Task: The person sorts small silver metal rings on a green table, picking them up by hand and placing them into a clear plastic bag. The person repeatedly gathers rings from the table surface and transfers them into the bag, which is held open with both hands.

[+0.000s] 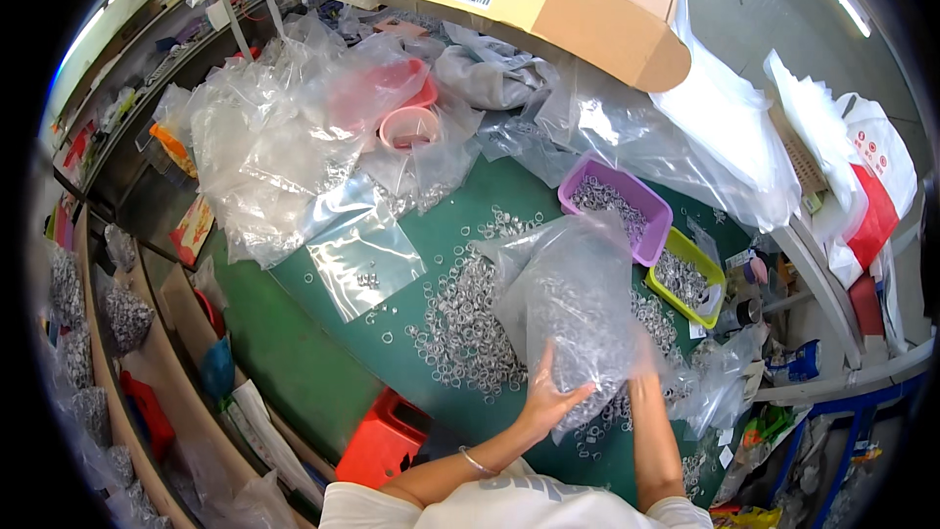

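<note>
A large clear plastic bag (578,304), its lower part full of small silvery rings, is held up over the green table. At its lower left side, my left hand (556,394) grips the film with the thumb in front. On the other side my right hand (641,364) holds the bag too; it is slightly blurred, and its fingers are partly hidden by the plastic. A wide heap of loose metal rings (468,328) spreads left of the bag, and more rings lie to its right. An open flat bag (367,250) with a few rings on it rests farther left.
Beyond the bag stand a purple bin (649,247) and a yellow-green bin (707,315), both holding rings. Piled clear bags (264,147) and a pink tub (409,125) crowd the far left. A cardboard box (587,0) spans the back. A red bin (377,446) sits at the near edge.
</note>
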`<state>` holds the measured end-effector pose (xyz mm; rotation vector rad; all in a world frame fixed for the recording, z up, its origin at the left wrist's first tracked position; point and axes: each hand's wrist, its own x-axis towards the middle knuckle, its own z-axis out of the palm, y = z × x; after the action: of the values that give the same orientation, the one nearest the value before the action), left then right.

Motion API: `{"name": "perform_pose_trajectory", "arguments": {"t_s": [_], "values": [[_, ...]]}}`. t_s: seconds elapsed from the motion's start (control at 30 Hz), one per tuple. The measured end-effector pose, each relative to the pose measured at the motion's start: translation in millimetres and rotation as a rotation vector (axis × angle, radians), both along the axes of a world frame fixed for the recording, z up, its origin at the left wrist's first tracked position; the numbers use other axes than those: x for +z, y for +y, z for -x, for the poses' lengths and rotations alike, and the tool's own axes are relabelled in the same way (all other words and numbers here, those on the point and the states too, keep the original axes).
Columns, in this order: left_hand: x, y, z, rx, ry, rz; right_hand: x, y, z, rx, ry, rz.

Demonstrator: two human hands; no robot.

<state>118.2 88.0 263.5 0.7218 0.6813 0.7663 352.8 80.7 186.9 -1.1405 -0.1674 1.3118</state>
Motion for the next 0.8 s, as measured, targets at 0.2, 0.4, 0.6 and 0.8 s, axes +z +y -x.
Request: {"name": "perform_pose_trajectory", "arguments": {"t_s": [0.2, 0.4, 0.6, 0.8], "values": [[-38, 18, -13, 0.129, -0.008, 0.081, -22, 9, 25, -0.076, -0.099, 0.067], [-42, 14, -25, 0.281, 0.146, -0.092, -56, 11, 13, -0.081, 0.125, -0.131], [-44, -6, 3, 0.065, 0.367, -0.046, -61, 48, 3, -0.167, 0.103, -0.084], [-68, 7, 30, -0.462, 0.21, 0.176, -74, 49, 3, -0.271, 0.075, -0.023]]}}
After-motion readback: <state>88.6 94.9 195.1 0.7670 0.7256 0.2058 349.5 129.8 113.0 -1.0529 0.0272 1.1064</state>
